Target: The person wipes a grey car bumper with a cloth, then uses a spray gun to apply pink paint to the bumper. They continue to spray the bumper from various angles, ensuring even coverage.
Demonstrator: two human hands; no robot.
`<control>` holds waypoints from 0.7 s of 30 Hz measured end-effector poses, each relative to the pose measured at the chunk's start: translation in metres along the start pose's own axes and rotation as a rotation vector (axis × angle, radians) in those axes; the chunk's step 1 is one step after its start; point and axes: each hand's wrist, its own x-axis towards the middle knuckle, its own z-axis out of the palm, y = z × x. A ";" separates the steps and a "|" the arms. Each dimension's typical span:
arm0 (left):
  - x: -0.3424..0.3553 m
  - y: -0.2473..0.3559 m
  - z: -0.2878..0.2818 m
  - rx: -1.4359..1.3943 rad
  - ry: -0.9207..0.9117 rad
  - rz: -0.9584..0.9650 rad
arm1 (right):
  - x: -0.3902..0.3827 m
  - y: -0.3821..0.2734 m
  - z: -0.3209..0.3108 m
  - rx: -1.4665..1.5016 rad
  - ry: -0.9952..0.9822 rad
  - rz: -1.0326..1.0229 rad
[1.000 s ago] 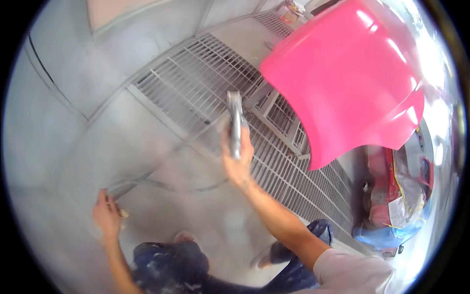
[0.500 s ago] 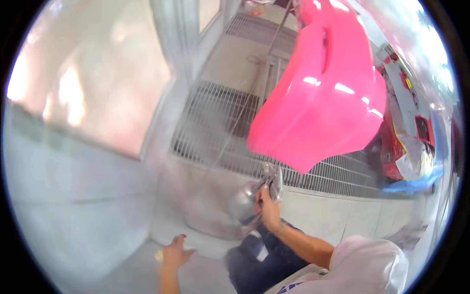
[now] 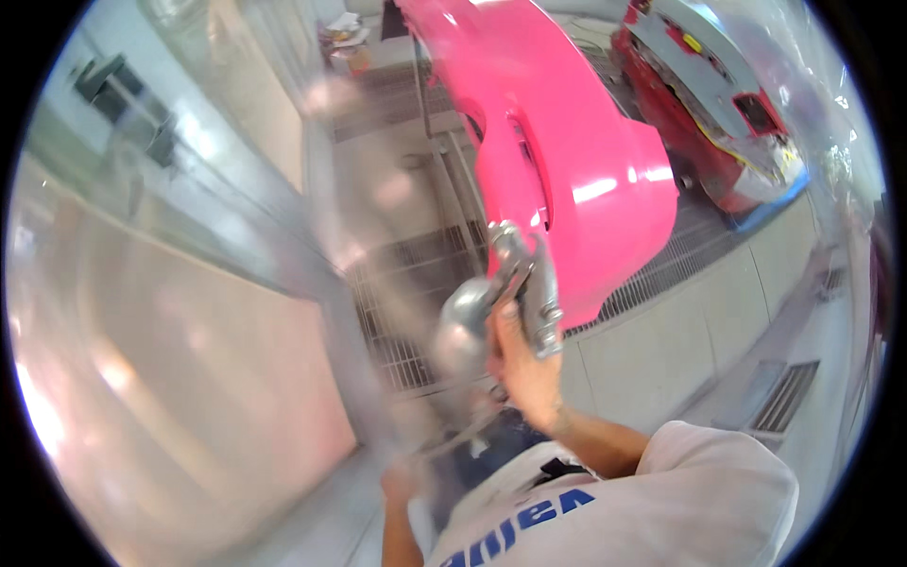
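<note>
My right hand (image 3: pixel 527 369) is wrapped round the handle of a silver spray gun (image 3: pixel 510 253), whose rounded cup sticks out to the left. The gun's upper end overlaps the near part of a glossy pink car bumper (image 3: pixel 600 222) in view; whether they touch cannot be told. The bumper is raised above a floor grating, with a long slot along its side. Low in the middle, my left hand (image 3: pixel 401 480) is smeared and its fingers do not show clearly. A hose (image 3: pixel 452 440) seems to run between that hand and the gun.
Metal floor grating (image 3: pixel 402 354) lies below the bumper, beside pale floor panels (image 3: pixel 642 354). A red and grey car part (image 3: pixel 723 104), partly covered in sheeting, stands far right. Pale wall panels (image 3: pixel 236 340) rise on the left. Small items (image 3: pixel 346 42) sit at the back.
The view has swung, and the bumper now shows more of its length. My right hand and the spray gun are higher in view. My left hand has shifted right, towards my body.
</note>
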 end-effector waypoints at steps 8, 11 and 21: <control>0.221 0.000 -0.077 0.154 -0.202 0.633 | 0.050 -0.049 -0.032 -0.413 0.291 0.025; 0.294 0.050 -0.115 0.447 -0.341 0.777 | 0.072 -0.064 -0.008 -0.520 0.367 0.024; 0.385 0.118 -0.211 0.582 -0.509 0.981 | 0.108 -0.099 0.022 -0.740 0.430 0.230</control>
